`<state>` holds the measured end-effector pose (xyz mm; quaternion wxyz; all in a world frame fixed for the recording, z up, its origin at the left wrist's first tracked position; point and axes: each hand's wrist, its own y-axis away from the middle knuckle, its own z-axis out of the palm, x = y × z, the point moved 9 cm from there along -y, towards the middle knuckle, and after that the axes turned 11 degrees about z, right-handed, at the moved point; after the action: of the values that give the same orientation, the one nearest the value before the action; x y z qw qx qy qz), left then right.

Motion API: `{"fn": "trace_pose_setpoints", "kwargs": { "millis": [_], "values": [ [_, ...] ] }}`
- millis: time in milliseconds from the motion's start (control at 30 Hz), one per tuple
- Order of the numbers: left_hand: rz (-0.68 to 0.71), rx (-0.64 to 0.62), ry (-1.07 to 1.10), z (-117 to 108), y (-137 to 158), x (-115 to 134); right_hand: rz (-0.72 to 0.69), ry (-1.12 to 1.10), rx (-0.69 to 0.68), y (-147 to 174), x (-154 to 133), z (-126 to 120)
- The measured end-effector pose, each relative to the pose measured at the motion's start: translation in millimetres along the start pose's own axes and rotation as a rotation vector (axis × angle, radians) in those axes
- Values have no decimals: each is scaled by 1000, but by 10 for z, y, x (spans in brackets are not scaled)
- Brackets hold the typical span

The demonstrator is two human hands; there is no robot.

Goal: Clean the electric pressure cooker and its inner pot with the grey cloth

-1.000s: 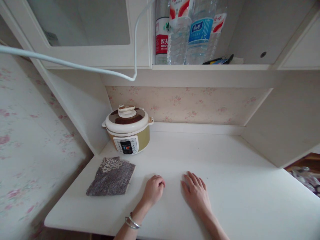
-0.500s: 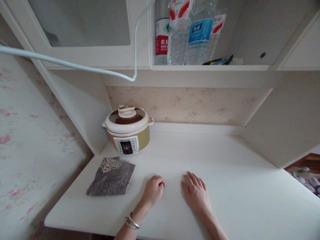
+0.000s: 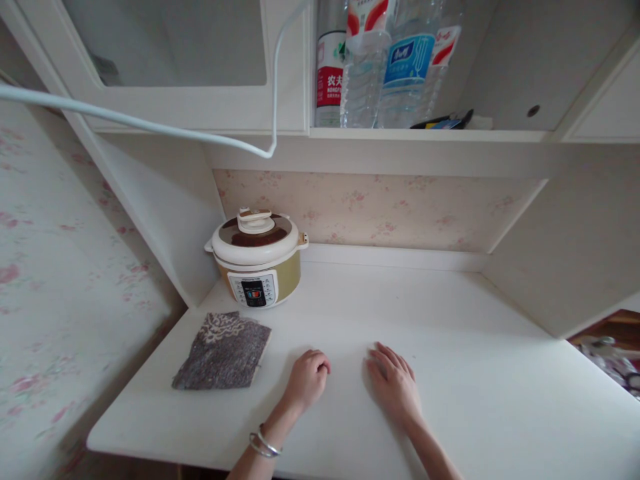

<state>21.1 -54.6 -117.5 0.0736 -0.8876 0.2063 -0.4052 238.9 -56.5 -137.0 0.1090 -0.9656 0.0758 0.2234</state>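
Your two hands rested on the white counter (image 3: 450, 347): left hand (image 3: 309, 378) curled into a loose fist gripping nothing, right hand (image 3: 397, 385) flat with fingers spread, also empty. One folded grey cloth (image 3: 223, 351) lay just left of your left hand, not touching, with one rice cooker (image 3: 257, 257) behind it. On the shelf above I counted four bottles (image 3: 387, 63), tops cut off.

Left hand (image 3: 309, 375) curled into a loose fist, knuckles up, wrist angled in from lower left (two thin bangles on it), right hand (image 3: 395, 383) flat and palm down, fingers together, forearms converging, hands near but apart
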Motion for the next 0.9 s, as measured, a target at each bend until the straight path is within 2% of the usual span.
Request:
{"fn": "trace_pose_setpoints", "kwargs": {
  "millis": [100, 200, 300, 333, 400, 533, 667, 767, 900],
  "values": [
    [6, -8, 11, 4, -2, -9, 59, -125, -33, -86, 144, 51],
    [12, -11, 28, 5, 1, -24, 186, -285, -89, -240, 260, 49],
    [8, -2, 58, -1, 3, -52, 343, -522, -340, -421, 129, 76],
    [4, -2, 64, -2, 2, -61, 376, -594, -435, -480, -3, 64],
    [-8, -5, 63, -2, 1, -76, 352, -701, -537, -645, -387, -59],
    [-10, -7, 34, -14, -7, -68, 261, -772, -528, -1104, -1239, -350],
    [-9, -10, -5, -22, -14, -49, 185, -802, -603, -1576, -2030, -346],
    [-19, -2, -19, -31, -21, -51, 222, -808, -586, -1923, -2361, -247],
    [-23, 13, -18, -40, -48, -54, 283, -858, -583, -2230, -2592, -65]
  ]
}}
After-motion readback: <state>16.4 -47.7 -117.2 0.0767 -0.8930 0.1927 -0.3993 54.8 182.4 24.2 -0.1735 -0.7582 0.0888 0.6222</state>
